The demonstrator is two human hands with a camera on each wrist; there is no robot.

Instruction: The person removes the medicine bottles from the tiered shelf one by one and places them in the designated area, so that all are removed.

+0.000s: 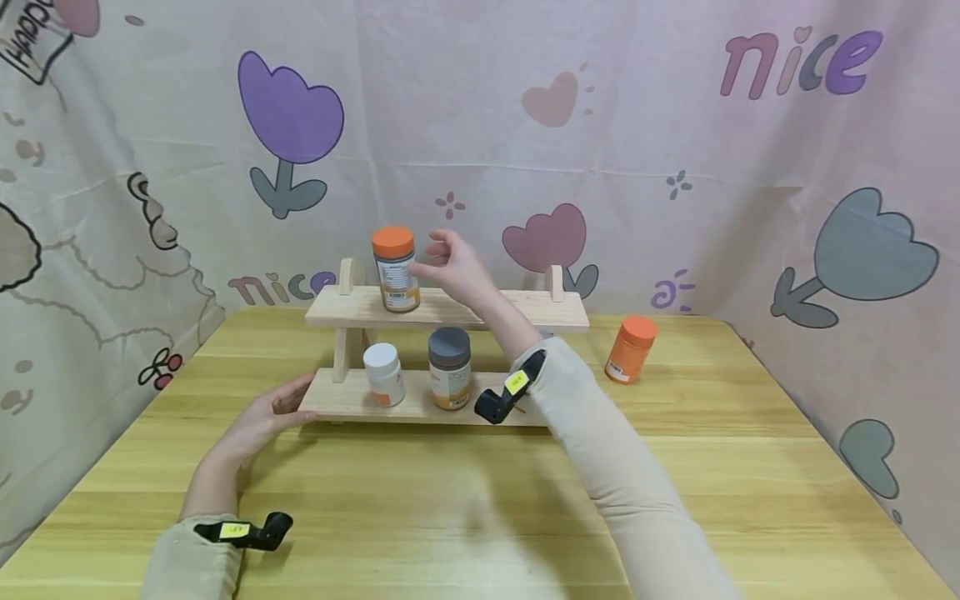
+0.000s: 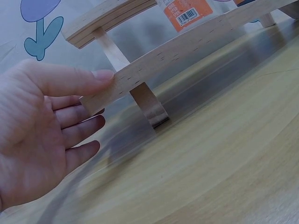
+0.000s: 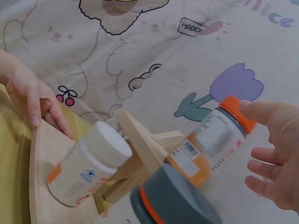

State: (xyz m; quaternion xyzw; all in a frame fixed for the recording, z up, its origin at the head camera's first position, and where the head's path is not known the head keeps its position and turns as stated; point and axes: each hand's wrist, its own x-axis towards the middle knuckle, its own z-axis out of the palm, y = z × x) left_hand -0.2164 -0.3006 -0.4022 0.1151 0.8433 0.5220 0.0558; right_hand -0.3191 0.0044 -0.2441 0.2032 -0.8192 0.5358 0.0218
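A two-tier wooden rack (image 1: 447,307) stands on the table. My left hand (image 1: 258,427) holds the left end of its lower shelf (image 2: 140,70), the thumb on the front edge and fingers behind and below. On the upper shelf stands an orange-lidded bottle (image 1: 396,271). Just right of it is my right hand (image 1: 461,268), its fingers spread and nothing held in them. In the right wrist view the thumb overlaps the bottle's orange lid (image 3: 237,112); I cannot tell whether they touch. A white bottle (image 1: 385,375) and a grey-lidded bottle (image 1: 450,368) stand upright on the lower shelf.
An orange bottle (image 1: 631,350) stands on the table (image 1: 420,508) to the right of the rack. Behind hangs a printed curtain (image 1: 450,108), close to the table's back edge. My right forearm (image 1: 622,467) crosses in front of the rack's right half.
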